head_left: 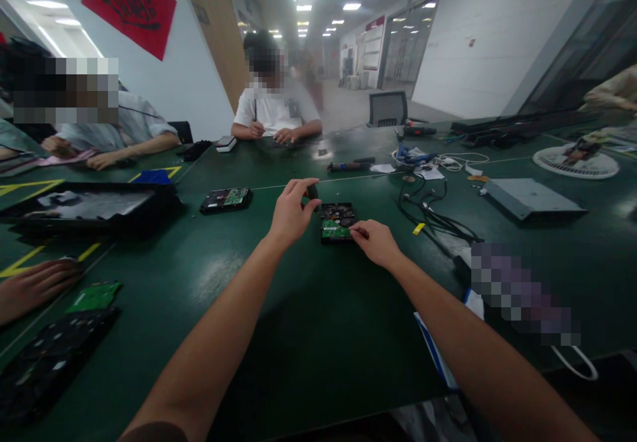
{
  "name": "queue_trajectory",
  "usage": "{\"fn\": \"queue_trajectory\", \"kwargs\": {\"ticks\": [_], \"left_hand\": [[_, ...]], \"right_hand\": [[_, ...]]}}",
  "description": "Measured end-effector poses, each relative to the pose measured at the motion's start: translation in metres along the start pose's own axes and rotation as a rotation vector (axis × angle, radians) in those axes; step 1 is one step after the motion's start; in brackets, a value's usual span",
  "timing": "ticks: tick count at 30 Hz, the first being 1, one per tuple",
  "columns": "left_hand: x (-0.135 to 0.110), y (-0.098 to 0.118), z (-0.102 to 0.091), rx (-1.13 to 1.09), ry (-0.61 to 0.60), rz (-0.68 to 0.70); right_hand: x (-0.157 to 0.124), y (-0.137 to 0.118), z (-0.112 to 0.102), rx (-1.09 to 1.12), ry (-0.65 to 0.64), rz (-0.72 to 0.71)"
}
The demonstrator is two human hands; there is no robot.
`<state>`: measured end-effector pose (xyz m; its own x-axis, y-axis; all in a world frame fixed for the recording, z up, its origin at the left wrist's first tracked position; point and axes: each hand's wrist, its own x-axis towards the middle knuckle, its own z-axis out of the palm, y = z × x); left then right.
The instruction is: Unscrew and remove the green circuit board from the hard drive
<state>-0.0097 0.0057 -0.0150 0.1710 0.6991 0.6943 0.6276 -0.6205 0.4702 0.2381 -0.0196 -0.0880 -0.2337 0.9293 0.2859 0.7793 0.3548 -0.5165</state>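
Note:
A hard drive lies on the green table in front of me, its green circuit board facing up along the near half. My left hand is raised at its left, the fingers closed around a dark rounded handle like that of a screwdriver; its lower end is hard to make out. At the drive's right edge my right hand grips with thumb and fingertips pinched together. Whether something small is also between those fingertips cannot be seen.
Another hard drive lies to the left, near a black tray. Black cables and a grey metal box are at the right. A co-worker's hand rests at the left edge; a person sits opposite.

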Motion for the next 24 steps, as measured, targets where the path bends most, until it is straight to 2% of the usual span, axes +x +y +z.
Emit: {"fn": "queue_trajectory", "kwargs": {"ticks": [9, 16, 24], "left_hand": [[-0.001, 0.004, 0.003, -0.053, -0.008, 0.012], [0.002, 0.011, -0.006, -0.142, -0.034, -0.058], [0.002, 0.01, -0.004, -0.213, -0.056, -0.117]], "right_hand": [[0.0, 0.001, 0.002, -0.08, 0.021, -0.051], [-0.003, 0.0, -0.001, -0.078, -0.006, -0.067], [-0.003, 0.0, -0.001, -0.095, -0.019, -0.078]]}}
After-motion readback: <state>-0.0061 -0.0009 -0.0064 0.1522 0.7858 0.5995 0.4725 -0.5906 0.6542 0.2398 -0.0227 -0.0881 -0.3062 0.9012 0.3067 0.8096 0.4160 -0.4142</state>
